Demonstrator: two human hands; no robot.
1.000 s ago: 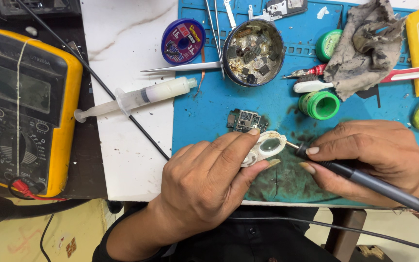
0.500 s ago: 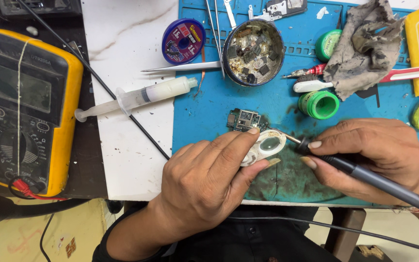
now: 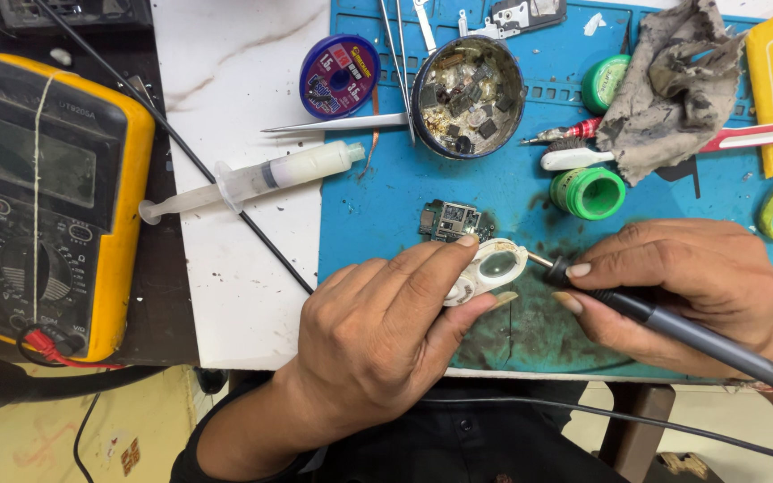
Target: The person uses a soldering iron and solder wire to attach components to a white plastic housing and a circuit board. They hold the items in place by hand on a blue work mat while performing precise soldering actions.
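Holding steady: both hands [image 3: 386, 331] keep soldering iron [image 3: 673, 326] at white part [image 3: 487, 271].

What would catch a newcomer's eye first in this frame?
At centre, the left hand pinches a small white loupe while the right hand aims a soldering iron at it, over a blue mat. A yellow multimeter stands out at far left.

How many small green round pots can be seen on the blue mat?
2: one open green pot above the right hand; another green pot beside the grey rag, which may hide more.
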